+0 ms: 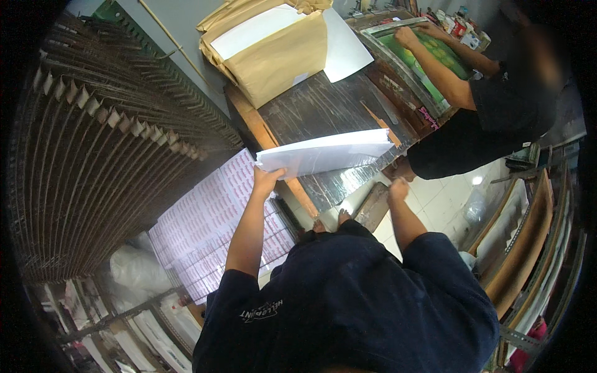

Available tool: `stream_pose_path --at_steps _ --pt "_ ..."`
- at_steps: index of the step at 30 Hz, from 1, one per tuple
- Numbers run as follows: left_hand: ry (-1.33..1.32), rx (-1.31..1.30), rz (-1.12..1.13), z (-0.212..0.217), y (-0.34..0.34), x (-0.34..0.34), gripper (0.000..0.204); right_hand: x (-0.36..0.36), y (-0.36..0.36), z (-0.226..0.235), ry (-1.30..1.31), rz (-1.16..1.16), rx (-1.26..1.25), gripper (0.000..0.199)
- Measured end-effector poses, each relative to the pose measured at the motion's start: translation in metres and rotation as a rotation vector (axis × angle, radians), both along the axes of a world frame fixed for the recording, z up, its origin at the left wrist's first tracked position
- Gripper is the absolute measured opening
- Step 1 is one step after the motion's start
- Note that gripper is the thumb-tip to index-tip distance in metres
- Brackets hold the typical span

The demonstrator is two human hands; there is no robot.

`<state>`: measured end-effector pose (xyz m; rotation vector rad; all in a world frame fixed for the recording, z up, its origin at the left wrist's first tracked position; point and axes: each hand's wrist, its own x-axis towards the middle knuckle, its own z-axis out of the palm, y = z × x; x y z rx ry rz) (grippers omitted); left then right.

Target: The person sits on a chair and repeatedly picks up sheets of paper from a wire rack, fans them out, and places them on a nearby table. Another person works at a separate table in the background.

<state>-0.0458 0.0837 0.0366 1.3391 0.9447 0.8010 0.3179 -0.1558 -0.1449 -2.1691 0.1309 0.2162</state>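
The left hand is raised with the arm extended, and its fingers are curled under the near left corner of a stack of white sheets; the stack is pinched between thumb and fingers at that corner. The stack is held roughly level above the near edge of the dark wooden bench, with its far right corner over the bench top.

The right hand is seen just beyond the near right corner of the bench, below the stack. It appears to be closed into a loose fist, but the view of it is small and whether anything is gripped cannot be told.

A printed sheet covered in rows of small labels lies below and to the left of the left forearm, beside the near left edge of the bench. A drying rack of stacked wire shelves stands further left.

At the far left corner of the bench, an opened brown paper package with white sheets is placed. At the far right edge, a framed printing screen with a green mesh is being handled by a second person, whose two hands rest on it.
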Motion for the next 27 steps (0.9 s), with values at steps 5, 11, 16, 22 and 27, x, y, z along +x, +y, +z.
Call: stream_pose_path --at_steps 5,11,16,22,27 --pt "-0.028 -0.037 -0.009 -0.001 0.004 -0.005 0.038 -0.082 -0.004 0.124 -0.158 0.54 -0.219 0.041" --pt "-0.028 -0.107 -0.035 0.002 0.004 -0.005 0.044 -0.186 0.068 0.157 -0.719 1.569 -0.18 0.07" --pt "0.009 -0.117 -0.025 -0.003 0.002 -0.008 0.044 -0.165 0.062 0.113 -0.671 1.639 -0.417 0.082" --pt "0.016 -0.076 -0.022 -0.005 0.007 -0.006 0.041 -0.183 0.075 0.15 -0.455 1.761 -0.23 0.062" --pt "-0.021 -0.087 -0.03 -0.001 0.006 -0.003 0.042 -0.184 0.091 0.108 -0.793 1.745 -0.259 0.065"
